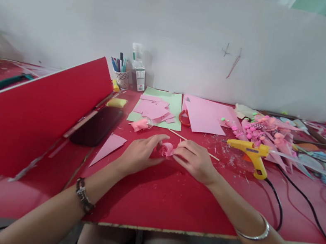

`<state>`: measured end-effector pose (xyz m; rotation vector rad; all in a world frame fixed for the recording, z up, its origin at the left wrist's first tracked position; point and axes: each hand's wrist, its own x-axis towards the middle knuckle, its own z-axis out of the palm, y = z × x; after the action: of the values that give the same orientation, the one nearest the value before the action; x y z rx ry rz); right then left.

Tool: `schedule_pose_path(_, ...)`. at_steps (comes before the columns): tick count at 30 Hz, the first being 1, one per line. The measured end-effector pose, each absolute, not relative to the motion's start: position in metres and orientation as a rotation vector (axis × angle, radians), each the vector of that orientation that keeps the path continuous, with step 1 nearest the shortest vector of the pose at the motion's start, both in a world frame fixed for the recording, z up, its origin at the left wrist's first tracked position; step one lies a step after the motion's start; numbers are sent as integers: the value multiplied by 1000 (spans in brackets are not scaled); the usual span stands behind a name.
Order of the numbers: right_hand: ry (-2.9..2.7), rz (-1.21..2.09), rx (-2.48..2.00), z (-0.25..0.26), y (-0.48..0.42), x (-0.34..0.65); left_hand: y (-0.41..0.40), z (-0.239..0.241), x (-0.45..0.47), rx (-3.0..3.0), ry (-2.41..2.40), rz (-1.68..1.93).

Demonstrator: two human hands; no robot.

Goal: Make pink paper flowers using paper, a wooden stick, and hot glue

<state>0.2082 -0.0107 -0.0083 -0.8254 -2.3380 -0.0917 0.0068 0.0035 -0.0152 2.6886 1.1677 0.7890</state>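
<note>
A small rolled pink paper rose [166, 149] is between my two hands, just over the red tabletop. My left hand [140, 153] curls round its left side, thumb below and fingers above. From the right, my right hand [196, 160] pinches the rose's edge with closed fingertips. A thin wooden stick [213, 156] lies behind my hands, partly hidden by the right one. Left of my left hand rests a pink paper triangle [110, 148]. Beyond the hands is a small clear-and-pink packet [140, 125].
A yellow glue gun [250, 154] with a black cord lies at right, before a pile of pink paper cones [270, 132]. Pink sheets [205, 114] and cut pieces [153, 107] lie behind. A slanted red board [40, 117], black phone [97, 125], pen cup [122, 79] and bottle [139, 73] stand left.
</note>
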Motion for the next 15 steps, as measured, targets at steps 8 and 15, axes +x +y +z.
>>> schedule_pose_path(8, -2298, 22, -836, -9, -11, 206, 4, -14, 8, 2599, 1149, 1004)
schedule_pose_path(15, -2255, 171, -856, -8, -10, 206, 3, -12, 8, 2582, 1083, 908)
